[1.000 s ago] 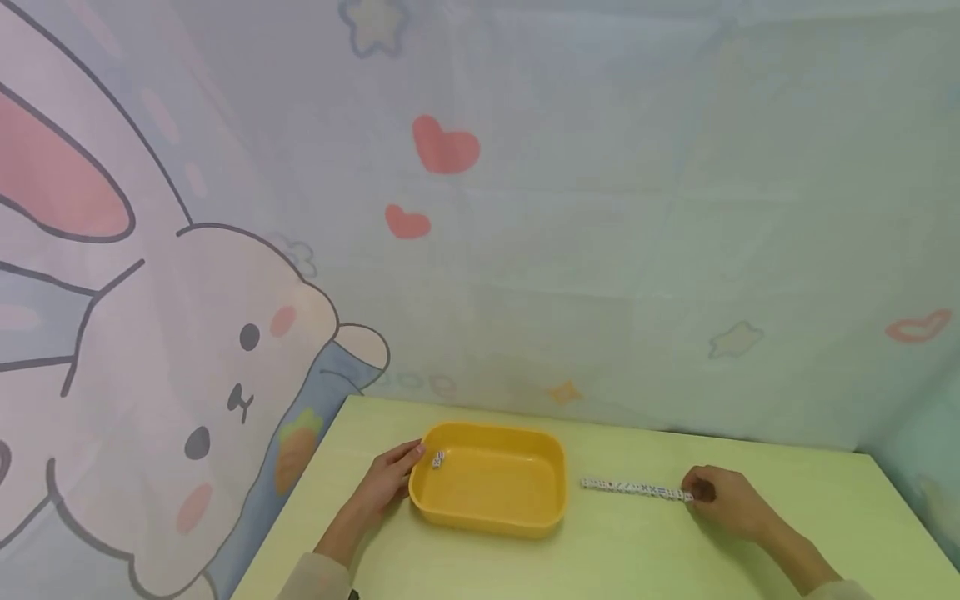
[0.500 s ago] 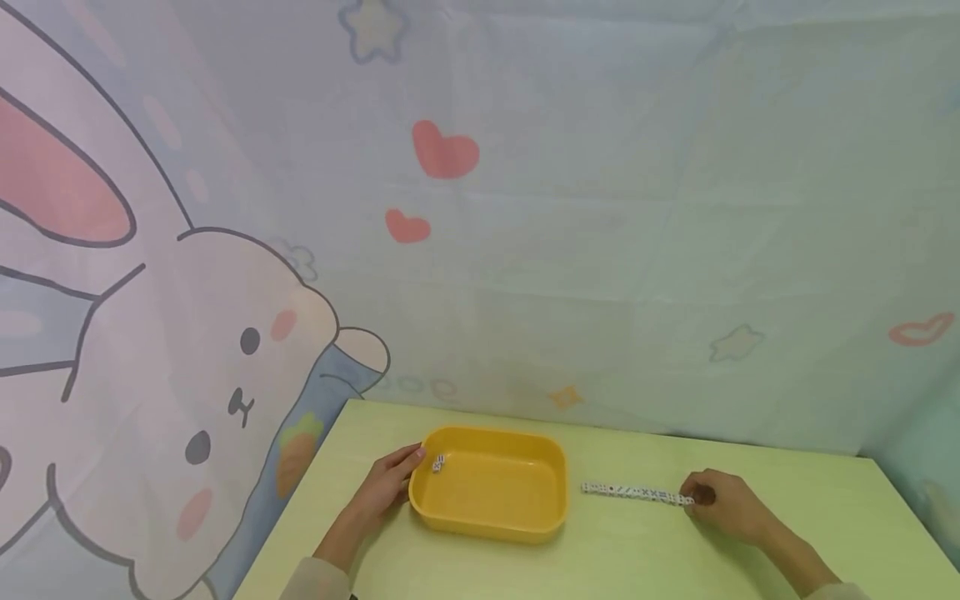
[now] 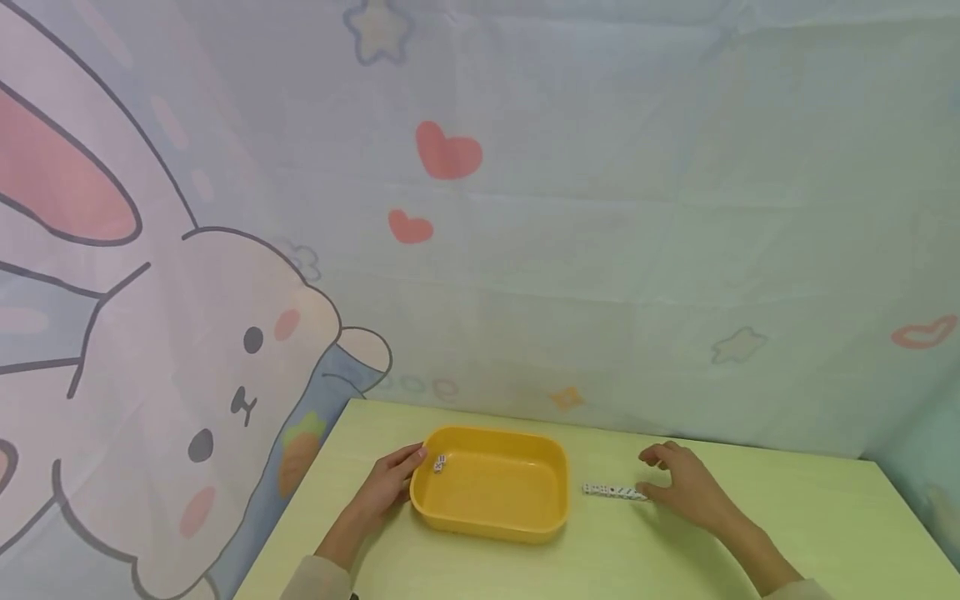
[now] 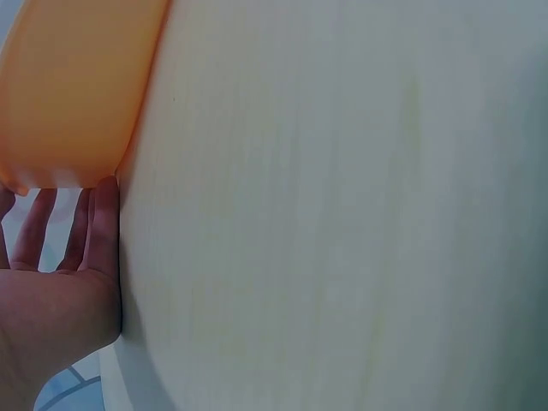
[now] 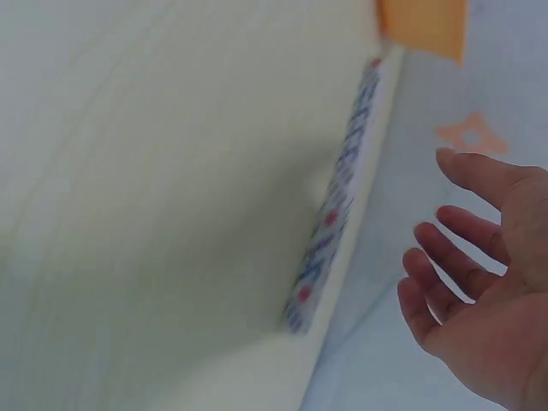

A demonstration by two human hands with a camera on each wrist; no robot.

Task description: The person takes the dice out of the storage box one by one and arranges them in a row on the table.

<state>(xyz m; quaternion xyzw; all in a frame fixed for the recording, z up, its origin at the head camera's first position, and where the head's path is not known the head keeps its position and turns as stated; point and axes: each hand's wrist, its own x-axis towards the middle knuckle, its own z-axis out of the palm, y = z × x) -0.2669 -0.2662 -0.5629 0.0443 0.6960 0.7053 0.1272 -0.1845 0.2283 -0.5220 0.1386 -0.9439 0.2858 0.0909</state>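
A yellow tray [image 3: 491, 529] stands on the table, and my left hand [image 3: 386, 483] holds it at its left end. The thumb lies at the rim while the fingers [image 4: 104, 214] meet the outer wall in the left wrist view. Inside the tray, near that end, sit a few small white dice [image 3: 439, 463]. To the right of the tray runs a straight row of dice [image 3: 611, 492]. My right hand [image 3: 686, 492] hovers over the right part of this row and hides it in the head view. Its fingers are spread and loosely bent, holding nothing, in the right wrist view.
The pale yellow-green table [image 3: 600, 567] reaches back to a printed cloth [image 3: 562, 250] with hearts, stars and a large rabbit. Another stretch of cloth [image 3: 922, 500] hangs at the table's right side.
My right hand has left the right end of the dice row, moved left over it and spread its fingers. My left hand and the tray stay where they were.
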